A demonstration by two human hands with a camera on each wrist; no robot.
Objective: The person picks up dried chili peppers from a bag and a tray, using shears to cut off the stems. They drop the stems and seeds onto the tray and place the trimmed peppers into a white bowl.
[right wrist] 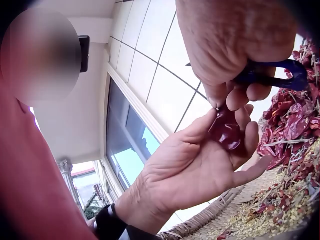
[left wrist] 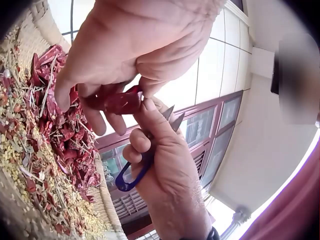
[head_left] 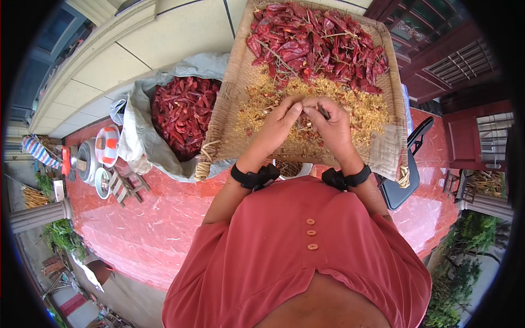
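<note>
A dried red chili (left wrist: 122,102) lies in the curled fingers of the left hand (right wrist: 192,165), its end pinched by the thumb. The right hand (left wrist: 167,170) touches that same end with thumb and fingertip, and its other fingers grip blue-handled scissors (left wrist: 131,184), blades parted and pointing up past the thumb. Both hands (head_left: 280,123) meet above a woven tray (head_left: 227,117) that holds a heap of red chilies (head_left: 322,44) at its far side and yellow seeds (head_left: 366,112) nearer.
Left of the tray, a pale sack (head_left: 134,123) holds more red chilies (head_left: 186,115). A container with stems (head_left: 290,168) stands under the tray's near edge. At the right is a dark chair (head_left: 399,188); a small wooden stool (head_left: 124,187) and basins (head_left: 108,146) stand at the left.
</note>
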